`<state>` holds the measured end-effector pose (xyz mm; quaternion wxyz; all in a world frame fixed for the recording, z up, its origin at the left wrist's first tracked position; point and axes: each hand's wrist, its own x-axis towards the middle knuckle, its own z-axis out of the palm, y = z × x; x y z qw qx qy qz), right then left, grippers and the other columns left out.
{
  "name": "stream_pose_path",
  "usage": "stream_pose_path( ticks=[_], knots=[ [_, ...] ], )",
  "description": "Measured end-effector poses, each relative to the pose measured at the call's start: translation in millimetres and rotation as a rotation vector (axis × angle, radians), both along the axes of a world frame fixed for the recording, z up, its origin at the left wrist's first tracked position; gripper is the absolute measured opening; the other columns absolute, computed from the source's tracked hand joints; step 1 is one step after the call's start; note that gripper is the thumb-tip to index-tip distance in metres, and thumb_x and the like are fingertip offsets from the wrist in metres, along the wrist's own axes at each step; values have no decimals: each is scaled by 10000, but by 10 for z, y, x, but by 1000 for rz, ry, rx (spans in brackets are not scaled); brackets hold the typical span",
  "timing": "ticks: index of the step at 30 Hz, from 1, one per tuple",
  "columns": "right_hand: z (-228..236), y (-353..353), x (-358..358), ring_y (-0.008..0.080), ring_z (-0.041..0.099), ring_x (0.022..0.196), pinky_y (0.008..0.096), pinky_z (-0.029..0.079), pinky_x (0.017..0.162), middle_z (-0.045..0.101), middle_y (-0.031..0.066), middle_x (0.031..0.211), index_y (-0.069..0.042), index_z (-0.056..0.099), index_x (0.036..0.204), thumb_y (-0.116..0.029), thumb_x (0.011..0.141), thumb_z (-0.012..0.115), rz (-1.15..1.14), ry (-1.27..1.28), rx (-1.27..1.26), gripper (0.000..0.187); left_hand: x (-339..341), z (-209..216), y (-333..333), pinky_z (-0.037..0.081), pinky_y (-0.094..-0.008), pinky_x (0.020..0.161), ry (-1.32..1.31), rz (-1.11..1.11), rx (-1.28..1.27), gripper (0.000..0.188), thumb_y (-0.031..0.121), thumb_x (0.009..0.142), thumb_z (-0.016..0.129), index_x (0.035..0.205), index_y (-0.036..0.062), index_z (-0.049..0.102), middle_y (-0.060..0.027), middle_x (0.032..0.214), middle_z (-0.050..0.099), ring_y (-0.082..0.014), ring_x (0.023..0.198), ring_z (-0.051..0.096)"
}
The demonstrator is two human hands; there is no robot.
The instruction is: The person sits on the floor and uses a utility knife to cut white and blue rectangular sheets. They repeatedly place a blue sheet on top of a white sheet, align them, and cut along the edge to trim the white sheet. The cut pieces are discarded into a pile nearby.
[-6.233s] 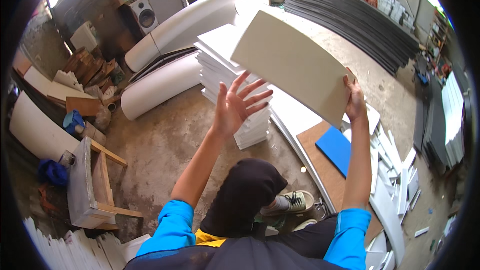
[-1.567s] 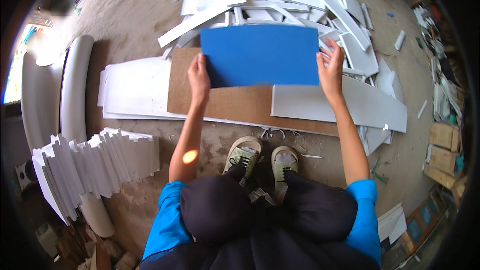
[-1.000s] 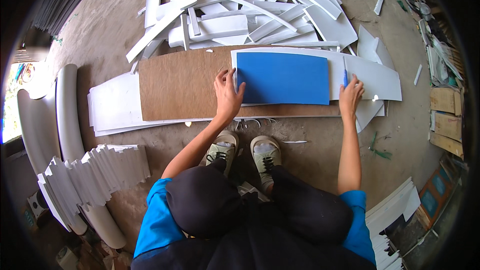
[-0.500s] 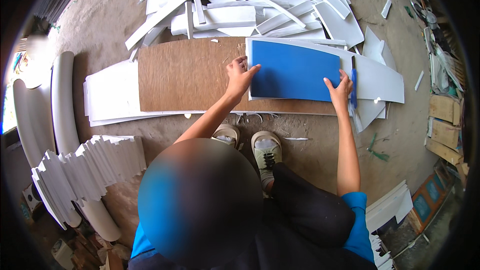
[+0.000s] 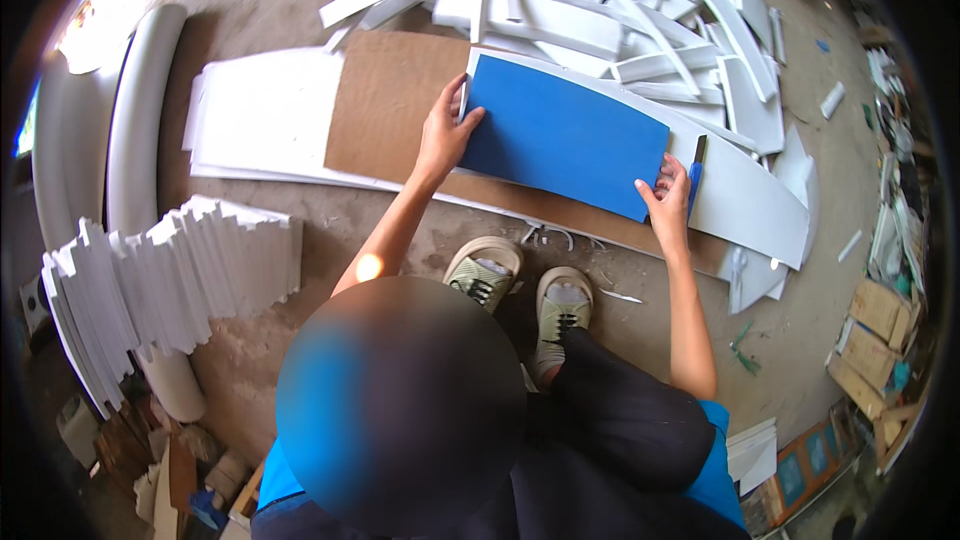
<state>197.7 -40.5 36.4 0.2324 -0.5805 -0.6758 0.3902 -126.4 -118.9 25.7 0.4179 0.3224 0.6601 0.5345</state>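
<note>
A blue rectangular sheet (image 5: 565,135) lies over a white sheet, whose edge shows along its left and far sides. My left hand (image 5: 446,132) grips the left edge, with the thumb on top and the fingers beyond the edge. At the right end my right hand (image 5: 667,198) pinches the near corner, thumb on the near side and fingers curled at the edge. Just right of those fingers is a blue-handled utility knife (image 5: 696,178), blade pointing away from me. Underneath is a brown wooden board (image 5: 385,105), resting on large white sheets (image 5: 262,115).
A heap of white offcuts (image 5: 590,15) covers the floor beyond the board. White rolls (image 5: 148,110) stand at the left, near a row of stacked white pieces (image 5: 180,275). Cardboard boxes (image 5: 880,310) line the right side. My shoes (image 5: 565,315) are close to the board's near edge.
The whole view has turned and shifted. The blue sheet, held at both ends, now sits further left over the brown board and slants down to the right. Both hands keep their grip.
</note>
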Motion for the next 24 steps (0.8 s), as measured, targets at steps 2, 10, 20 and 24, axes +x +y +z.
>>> stream_pose_path(
  ticks=[2,10,20,24],
  knots=[
    [9,-48,-256,149,456,801,266,439,675,406,105,1076,-75,358,1246,-105,718,690,36,27,-2,625,-182,34,-120,480,-287,765,300,23,-45,504,96,780,625,1247,84,438,-114,1019,529,-182,866,570],
    [-15,1,-426,154,458,818,272,422,733,434,98,1071,-58,352,1256,-81,735,667,65,-38,44,610,-388,-2,-320,485,-273,694,406,10,-64,400,78,751,632,1144,114,563,-118,1012,532,-166,734,573],
    [14,171,-419,151,487,880,259,440,735,446,114,1116,-23,311,1266,-12,731,646,78,-49,34,631,-467,93,-379,489,-284,711,436,-124,-104,418,96,752,638,1159,132,553,-121,988,527,-182,753,589],
    [7,144,-417,148,485,876,255,438,723,443,115,1122,-20,315,1263,-8,728,648,91,-47,35,630,-478,129,-380,495,-291,727,414,-118,-117,418,97,757,631,1165,135,547,-128,1006,527,-190,775,602]
  ],
)
